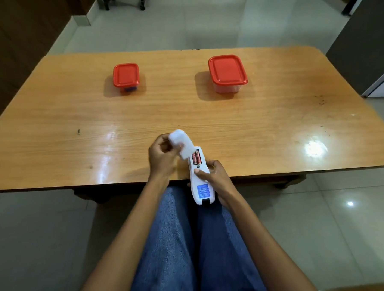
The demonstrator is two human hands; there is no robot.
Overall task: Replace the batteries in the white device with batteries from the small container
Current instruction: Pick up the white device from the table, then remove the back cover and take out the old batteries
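The white device (202, 184) lies back side up over the table's near edge, with a blue label near its lower end. My right hand (217, 177) grips its body, thumb on the back. Its battery bay is uncovered and shows two red batteries (196, 157) side by side. My left hand (162, 157) holds the white battery cover (183, 144), lifted off and tilted just above the bay. The small container (126, 77), with a red lid shut and something dark inside, stands at the far left of the table.
A larger clear container (227, 73) with a red lid stands at the far right of the wooden table (274, 123). My legs in blue jeans are below the table's near edge. Tiled floor surrounds the table.
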